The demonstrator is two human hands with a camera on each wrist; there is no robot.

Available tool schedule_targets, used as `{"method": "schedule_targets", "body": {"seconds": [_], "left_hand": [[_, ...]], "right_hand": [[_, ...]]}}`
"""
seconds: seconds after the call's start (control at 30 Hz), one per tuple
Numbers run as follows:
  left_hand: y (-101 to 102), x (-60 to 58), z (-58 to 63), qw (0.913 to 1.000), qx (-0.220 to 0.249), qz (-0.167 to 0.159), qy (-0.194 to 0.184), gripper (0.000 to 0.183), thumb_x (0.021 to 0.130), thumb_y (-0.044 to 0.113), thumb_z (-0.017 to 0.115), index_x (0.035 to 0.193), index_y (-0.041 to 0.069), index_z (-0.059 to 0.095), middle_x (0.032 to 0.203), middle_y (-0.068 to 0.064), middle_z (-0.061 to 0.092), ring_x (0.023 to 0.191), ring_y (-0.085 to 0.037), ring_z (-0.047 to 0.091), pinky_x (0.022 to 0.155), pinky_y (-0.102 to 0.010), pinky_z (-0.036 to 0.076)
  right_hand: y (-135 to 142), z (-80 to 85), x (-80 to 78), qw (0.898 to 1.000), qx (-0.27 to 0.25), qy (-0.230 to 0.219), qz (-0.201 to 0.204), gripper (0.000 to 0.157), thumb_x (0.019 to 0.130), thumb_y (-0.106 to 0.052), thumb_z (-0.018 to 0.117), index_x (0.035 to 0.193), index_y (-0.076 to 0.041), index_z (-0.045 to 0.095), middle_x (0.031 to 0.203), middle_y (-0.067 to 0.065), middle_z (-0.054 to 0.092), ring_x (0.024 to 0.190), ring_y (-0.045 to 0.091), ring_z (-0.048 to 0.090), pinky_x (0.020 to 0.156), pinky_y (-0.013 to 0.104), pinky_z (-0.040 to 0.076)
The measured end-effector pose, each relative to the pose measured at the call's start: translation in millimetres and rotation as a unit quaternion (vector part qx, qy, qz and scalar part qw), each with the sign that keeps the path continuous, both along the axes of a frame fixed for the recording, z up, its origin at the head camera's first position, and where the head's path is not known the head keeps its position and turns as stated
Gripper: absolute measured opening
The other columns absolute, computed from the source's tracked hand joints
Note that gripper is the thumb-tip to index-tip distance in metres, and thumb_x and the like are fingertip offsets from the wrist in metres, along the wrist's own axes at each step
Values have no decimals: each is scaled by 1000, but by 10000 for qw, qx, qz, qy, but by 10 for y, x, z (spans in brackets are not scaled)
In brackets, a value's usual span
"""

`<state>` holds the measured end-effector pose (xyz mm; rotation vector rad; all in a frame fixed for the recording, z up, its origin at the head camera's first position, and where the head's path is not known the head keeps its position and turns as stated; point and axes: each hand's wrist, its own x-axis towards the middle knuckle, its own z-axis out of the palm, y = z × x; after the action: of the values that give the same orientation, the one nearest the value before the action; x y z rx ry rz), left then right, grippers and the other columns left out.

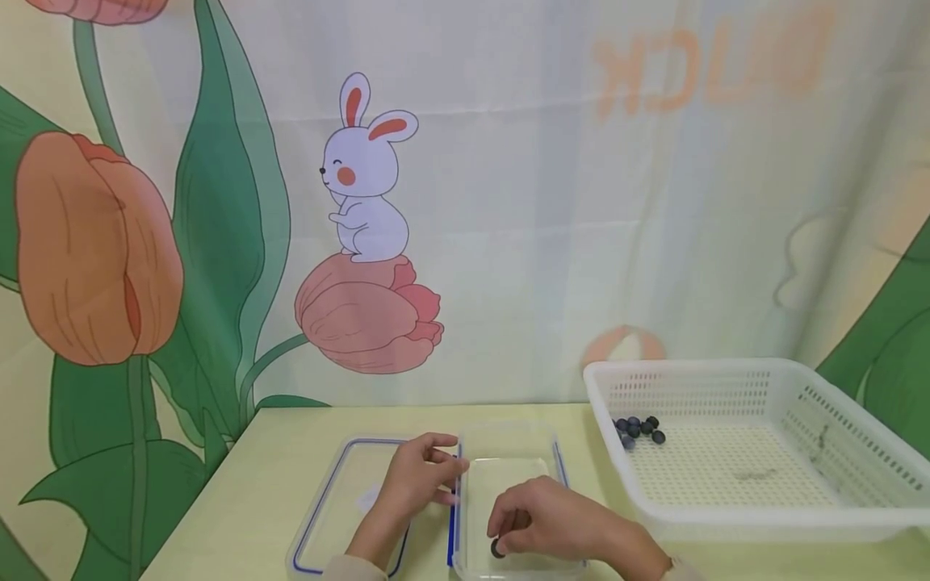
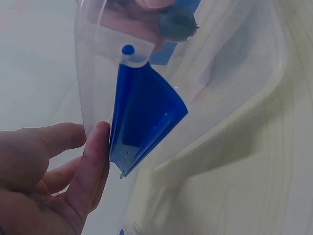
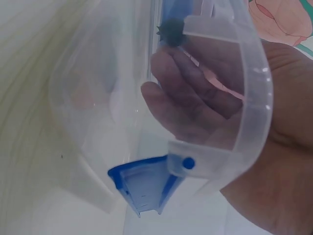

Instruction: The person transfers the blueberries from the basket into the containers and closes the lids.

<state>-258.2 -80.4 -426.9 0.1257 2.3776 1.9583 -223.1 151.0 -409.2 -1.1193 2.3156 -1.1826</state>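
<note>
Room type unclear, possibly home: cartoon-print curtain (image 1: 501, 218) behind pale table (image 1: 247, 484).

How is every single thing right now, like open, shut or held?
Clear rectangular plastic box: open
Clear rectangular lid with blue edging: off, lying flat
Blue plastic clip: unfastened
Single dark round berry: pinched by right hand
White perforated plastic basket: open, dark round berries clustered at left
Left hand: touching the box's side
</note>
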Motion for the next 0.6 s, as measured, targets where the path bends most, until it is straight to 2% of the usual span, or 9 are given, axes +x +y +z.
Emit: {"method": "schedule_targets", "body": {"seconds": [0.33,0.6], "left_hand": [[-4,2,7,10000,-33,13,-37,47,94,4,80,136,-8,62,98,-13,67,75,-19,68,60,-35,67],[-2,7,1,10000,27,28,-54,48,94,4,81,137,-7,62,99,-13,67,75,-20,68,60,-35,67]], "right_hand": [[5,69,12,9978,300,513,-294,6,95,-6,80,98,-9,77,87,-15,72,77,-2,65,72,20,59],[130,261,37,9950,85,666,-737,9,96,-10,80,102,-15,75,89,-14,72,80,2,67,72,23,60]]}}
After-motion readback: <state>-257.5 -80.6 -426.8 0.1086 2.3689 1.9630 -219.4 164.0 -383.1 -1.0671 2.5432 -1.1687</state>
